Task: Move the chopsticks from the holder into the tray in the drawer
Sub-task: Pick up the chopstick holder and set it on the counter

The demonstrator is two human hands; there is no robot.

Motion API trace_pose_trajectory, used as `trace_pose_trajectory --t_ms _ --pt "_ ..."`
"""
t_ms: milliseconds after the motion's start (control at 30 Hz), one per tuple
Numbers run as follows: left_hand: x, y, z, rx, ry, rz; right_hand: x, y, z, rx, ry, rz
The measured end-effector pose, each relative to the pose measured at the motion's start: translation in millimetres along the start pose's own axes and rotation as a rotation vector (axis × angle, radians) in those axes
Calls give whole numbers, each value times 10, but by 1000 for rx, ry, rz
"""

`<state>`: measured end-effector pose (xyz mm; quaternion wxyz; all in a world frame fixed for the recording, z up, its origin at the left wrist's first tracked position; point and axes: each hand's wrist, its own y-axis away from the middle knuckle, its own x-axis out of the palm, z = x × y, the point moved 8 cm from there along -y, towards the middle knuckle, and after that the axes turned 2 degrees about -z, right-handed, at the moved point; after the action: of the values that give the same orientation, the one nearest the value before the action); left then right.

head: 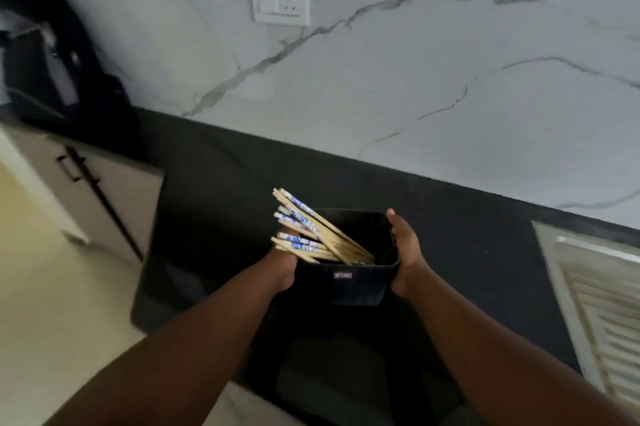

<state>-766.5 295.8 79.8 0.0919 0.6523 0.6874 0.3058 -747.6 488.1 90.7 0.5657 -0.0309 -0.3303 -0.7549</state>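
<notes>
The person holds a black holder (pixel 349 281) with both hands above the dark countertop (pixel 221 183). The left hand (pixel 285 264) presses on the left wall of the holder, partly hidden under the chopsticks, and the right hand (pixel 403 252) is clamped on the right wall, with the thumb reaching to the far rim. So both hands are closed around the holder, one on each side. The chopsticks (pixel 313 233) are inside the holder; they are of pale wood with blue and white patterned tops, and they all lean to the left, their tops sticking out over the left rim and over the left hand. On the near wall of the holder there is a small label, too small to read. Behind the holder rises a white marble wall (pixel 433 79) with grey veins, and on it, above the holder, a white socket plate (pixel 281 2). Far to the left of the holder lies something dark and blurred (pixel 52 54). To the right of the holder, at the edge of the countertop, is a pale ribbed surface (pixel 602 314).
</notes>
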Motion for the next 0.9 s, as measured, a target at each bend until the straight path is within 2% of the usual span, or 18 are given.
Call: trace_pose_trajectory --t_ms 167,433,567,700,900 --pt "-205 237 51 85 32 -80 181 16 -126 71 25 104" --pt "-654 909 291 125 149 -101 551 350 -586 149 22 321" --pt "-1100 1440 364 215 186 -191 773 788 -940 210 62 394" --pt "-1751 2114 547 327 246 -393 1114 1341 -1327 222 93 506" --pt "-2641 3330 978 515 297 -472 1659 2392 -2273 334 207 736"
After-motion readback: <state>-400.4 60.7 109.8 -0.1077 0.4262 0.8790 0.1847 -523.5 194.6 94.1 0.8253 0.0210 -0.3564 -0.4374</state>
